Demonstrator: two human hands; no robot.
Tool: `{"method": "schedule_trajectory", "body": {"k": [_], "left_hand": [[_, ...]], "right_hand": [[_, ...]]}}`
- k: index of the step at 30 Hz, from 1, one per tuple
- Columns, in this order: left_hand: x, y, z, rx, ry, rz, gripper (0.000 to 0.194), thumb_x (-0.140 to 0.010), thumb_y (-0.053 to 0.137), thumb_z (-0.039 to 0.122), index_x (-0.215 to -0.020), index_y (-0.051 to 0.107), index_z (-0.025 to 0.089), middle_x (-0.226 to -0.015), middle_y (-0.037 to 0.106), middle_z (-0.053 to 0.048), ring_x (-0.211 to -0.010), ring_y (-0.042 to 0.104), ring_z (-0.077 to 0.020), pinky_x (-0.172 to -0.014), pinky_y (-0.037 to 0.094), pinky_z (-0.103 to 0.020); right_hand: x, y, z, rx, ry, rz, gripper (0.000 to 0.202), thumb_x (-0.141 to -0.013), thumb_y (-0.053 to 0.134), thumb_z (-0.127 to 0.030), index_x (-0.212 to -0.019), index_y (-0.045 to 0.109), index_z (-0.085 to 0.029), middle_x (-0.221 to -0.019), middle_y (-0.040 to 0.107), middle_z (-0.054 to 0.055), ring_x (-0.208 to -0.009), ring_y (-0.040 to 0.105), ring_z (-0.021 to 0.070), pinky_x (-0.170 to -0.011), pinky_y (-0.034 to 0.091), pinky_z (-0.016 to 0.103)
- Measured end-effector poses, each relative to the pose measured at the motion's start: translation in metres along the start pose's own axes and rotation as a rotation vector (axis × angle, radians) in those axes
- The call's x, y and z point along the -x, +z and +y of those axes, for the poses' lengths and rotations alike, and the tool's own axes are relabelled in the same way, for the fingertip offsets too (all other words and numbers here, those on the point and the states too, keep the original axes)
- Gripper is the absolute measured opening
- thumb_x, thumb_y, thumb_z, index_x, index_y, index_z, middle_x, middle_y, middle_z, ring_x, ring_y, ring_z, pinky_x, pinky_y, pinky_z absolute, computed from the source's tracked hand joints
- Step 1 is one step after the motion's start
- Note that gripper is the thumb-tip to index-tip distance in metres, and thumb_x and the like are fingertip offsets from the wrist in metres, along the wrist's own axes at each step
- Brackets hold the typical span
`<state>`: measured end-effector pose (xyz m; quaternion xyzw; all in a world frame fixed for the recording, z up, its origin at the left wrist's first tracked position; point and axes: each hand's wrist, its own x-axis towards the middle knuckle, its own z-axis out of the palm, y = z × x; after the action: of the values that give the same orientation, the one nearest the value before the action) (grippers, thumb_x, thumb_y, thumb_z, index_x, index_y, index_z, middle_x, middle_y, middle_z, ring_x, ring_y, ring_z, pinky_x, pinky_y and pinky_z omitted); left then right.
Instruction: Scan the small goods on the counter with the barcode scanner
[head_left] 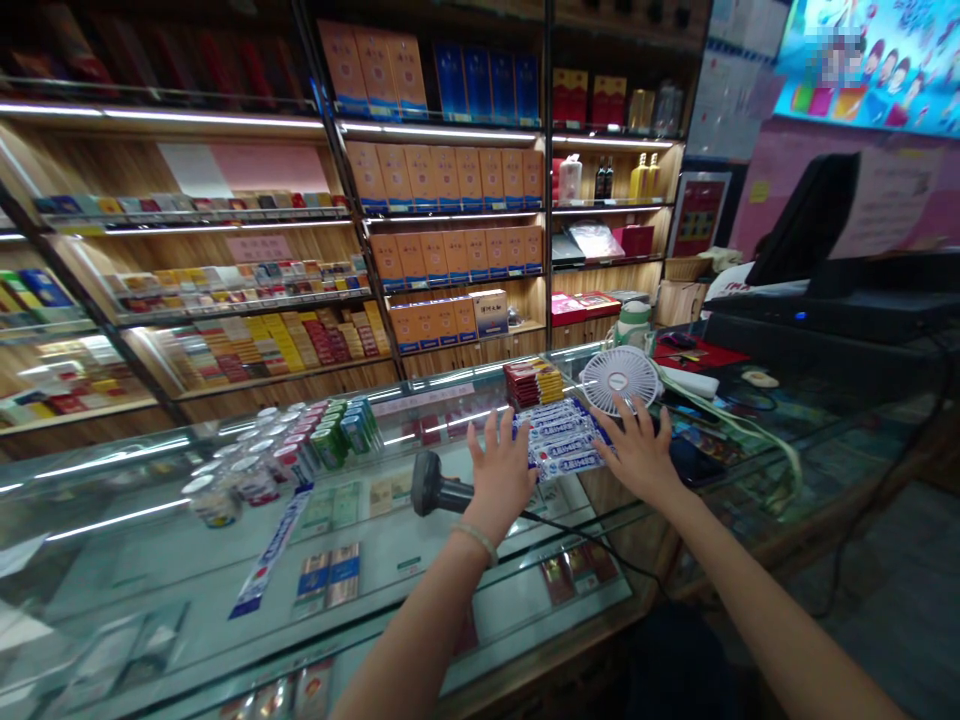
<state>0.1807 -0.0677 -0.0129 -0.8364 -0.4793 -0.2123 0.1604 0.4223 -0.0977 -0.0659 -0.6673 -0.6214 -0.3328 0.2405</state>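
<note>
Several blue-and-white candy packs (pixel 562 436) lie side by side on the glass counter, between my two hands. My left hand (pixel 501 470) is at their left edge with its fingers spread. At the right edge is my right hand (pixel 636 447), its fingers also apart; I cannot tell whether either hand presses on the packs. A dark barcode scanner (pixel 431 484) lies just left of my left hand, its cable running under my wrist. Behind the packs sit a stack of red and yellow packets (pixel 533 382) and a white round fan (pixel 619 380).
Rows of small tubs and bottles (pixel 285 445) stand on the counter's left part. A single blue-and-white strip (pixel 271 552) lies before them. At the right are a monitor (pixel 806 215) and a green-and-white bottle (pixel 634 325). Shelves of boxed goods (pixel 450 180) line the back wall.
</note>
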Motion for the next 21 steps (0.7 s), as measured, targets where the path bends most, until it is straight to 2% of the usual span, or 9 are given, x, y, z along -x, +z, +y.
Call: {"method": "schedule_trajectory", "body": {"k": [5, 13, 17, 21], "left_hand": [[0.0, 0.001, -0.001, 0.002, -0.005, -0.025, 0.073, -0.081, 0.07, 0.048, -0.147, 0.046, 0.028, -0.161, 0.034, -0.011, -0.151, 0.022, -0.0372, -0.121, 0.011, -0.066], [0.002, -0.008, -0.007, 0.039, -0.029, 0.014, 0.065, -0.091, 0.055, 0.054, -0.15, 0.043, 0.029, -0.163, 0.032, -0.009, -0.153, 0.017, -0.036, -0.121, 0.01, -0.068], [0.004, -0.021, -0.02, 0.017, -0.053, 0.056, 0.066, -0.092, 0.052, 0.057, -0.151, 0.041, 0.03, -0.165, 0.028, -0.008, -0.154, 0.015, -0.035, -0.121, 0.009, -0.068], [0.01, -0.04, -0.042, -0.033, -0.101, 0.11, 0.066, -0.093, 0.048, 0.059, -0.152, 0.04, 0.029, -0.165, 0.027, -0.008, -0.154, 0.015, -0.0345, -0.121, 0.007, -0.067]], "right_hand": [[0.0, 0.003, 0.0, -0.015, -0.013, -0.02, 0.056, -0.096, 0.049, -0.056, -0.148, 0.045, -0.036, -0.16, 0.036, 0.011, -0.147, 0.025, 0.0354, -0.117, 0.011, 0.066], [-0.008, -0.002, -0.007, -0.004, -0.059, 0.012, 0.052, -0.099, 0.046, -0.047, -0.149, 0.044, -0.034, -0.16, 0.036, 0.011, -0.147, 0.025, 0.0357, -0.116, 0.013, 0.067], [-0.019, -0.008, -0.022, -0.042, -0.088, 0.034, 0.052, -0.099, 0.045, -0.048, -0.149, 0.044, -0.033, -0.16, 0.035, 0.012, -0.148, 0.024, 0.0353, -0.116, 0.012, 0.066], [-0.035, -0.018, -0.052, -0.106, -0.145, 0.058, 0.054, -0.099, 0.046, -0.048, -0.151, 0.042, -0.033, -0.161, 0.033, 0.011, -0.149, 0.023, 0.0338, -0.118, 0.008, 0.064]]}}
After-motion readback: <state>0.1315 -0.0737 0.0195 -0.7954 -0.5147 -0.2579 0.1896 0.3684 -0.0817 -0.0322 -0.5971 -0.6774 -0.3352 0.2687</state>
